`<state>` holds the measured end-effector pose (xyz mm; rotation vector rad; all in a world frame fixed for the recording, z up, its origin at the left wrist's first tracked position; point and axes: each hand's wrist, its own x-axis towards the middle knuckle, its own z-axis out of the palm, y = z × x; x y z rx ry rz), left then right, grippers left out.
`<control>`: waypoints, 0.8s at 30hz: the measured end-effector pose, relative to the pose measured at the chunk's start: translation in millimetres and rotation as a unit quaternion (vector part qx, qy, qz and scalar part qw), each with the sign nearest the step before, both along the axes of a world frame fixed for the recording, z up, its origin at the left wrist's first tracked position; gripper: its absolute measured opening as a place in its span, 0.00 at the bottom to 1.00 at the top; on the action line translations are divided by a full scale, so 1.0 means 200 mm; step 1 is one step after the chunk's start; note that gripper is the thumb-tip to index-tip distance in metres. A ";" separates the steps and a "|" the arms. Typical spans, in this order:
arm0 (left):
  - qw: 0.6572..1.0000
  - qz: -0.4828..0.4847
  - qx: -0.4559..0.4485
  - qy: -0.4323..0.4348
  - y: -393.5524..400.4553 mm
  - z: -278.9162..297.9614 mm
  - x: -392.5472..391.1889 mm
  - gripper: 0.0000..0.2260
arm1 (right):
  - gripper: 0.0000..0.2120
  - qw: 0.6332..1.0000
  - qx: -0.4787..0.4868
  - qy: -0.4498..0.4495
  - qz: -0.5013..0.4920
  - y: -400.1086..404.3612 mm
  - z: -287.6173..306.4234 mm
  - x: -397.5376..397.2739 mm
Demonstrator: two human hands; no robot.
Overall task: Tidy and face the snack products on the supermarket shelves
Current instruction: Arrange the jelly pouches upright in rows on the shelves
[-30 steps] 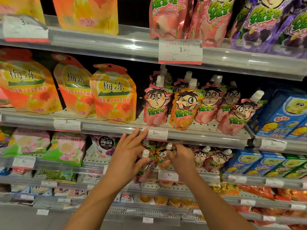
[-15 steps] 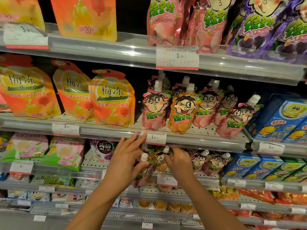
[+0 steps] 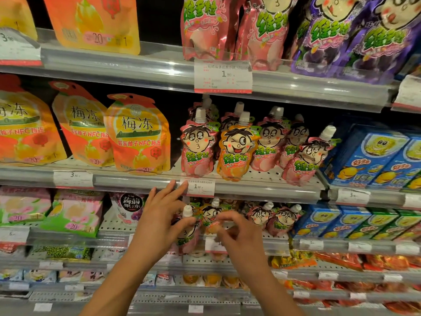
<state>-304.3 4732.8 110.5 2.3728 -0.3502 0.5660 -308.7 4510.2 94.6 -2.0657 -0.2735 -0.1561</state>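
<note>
The shelving [image 3: 262, 190] fills my whole view, grey rails with white price tags clipped along each edge. On the tier at eye level stand big orange pouches [image 3: 139, 135] with yellow fruit and green bands printed on them, and to their right a cluster of small spouted pouches [image 3: 237, 151] with a cartoon face, mostly pink, one orange with a winking face at the front. Blue cartons [image 3: 373, 160] close off that tier on the right. Above, larger pink and purple bags [image 3: 337, 35] of the same cartoon brand hang over the rail.

One tier down, at the front edge, is the pink pouch [image 3: 188, 233] I am working on: white screw cap on top, a pale face with a little "3" mouth, green characters lower down, standing roughly upright. My left hand [image 3: 159, 226] has its thumb against the front of it just under the cap, while the other fingers spread straight up toward the rail above. An orange pouch [image 3: 210, 216] stands just behind it. My right hand [image 3: 239, 236] hovers beside these, fingers loosely curled; it is blurred, and I cannot tell whether it pinches anything.
</note>
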 end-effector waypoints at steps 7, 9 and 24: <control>0.992 -0.045 -0.121 -0.007 -0.19 0.13 -0.09 0.09 | 0.17 0.987 0.101 0.097 0.077 -0.03 0.19 -0.08; 0.988 -0.064 -0.143 0.000 -0.25 0.13 -0.10 0.12 | 0.05 0.994 0.071 0.060 0.051 -0.07 0.20 -0.07; 0.987 -0.068 -0.084 0.119 -0.51 0.02 -0.15 0.11 | 0.10 0.997 0.077 0.018 -0.012 -0.37 0.47 -0.16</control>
